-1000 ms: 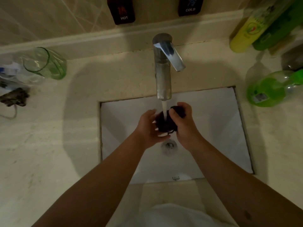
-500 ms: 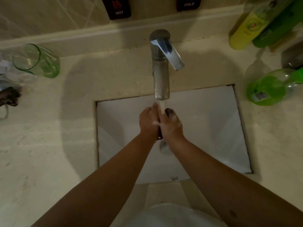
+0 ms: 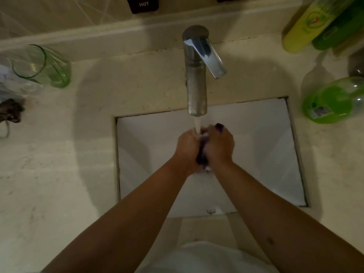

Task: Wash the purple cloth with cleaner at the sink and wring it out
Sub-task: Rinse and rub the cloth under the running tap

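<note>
Around the white sink (image 3: 266,154) spreads a pale stone counter (image 3: 59,184), the largest surface in view. Left of the sink, toward the wall, lies a green glass (image 3: 42,66) on its side, with a dark tangled item (image 3: 10,112) nearer the edge of view. Right of the sink rest a green bottle (image 3: 334,101) and, farther back, a yellow bottle (image 3: 303,26). Behind the sink stands the metal faucet (image 3: 197,79), its water stream (image 3: 197,126) falling onto the hands. Over the sink's middle, the left hand (image 3: 187,148) and right hand (image 3: 220,146) press together, both clenched on the purple cloth (image 3: 202,154), which they hide almost wholly. Its visible dark strip runs lengthwise from the faucet toward the person; a bit pokes out past the right hand's fingers. Compared with a second earlier, the cloth is no longer a round open bundle but squeezed thin between the palms.
</note>
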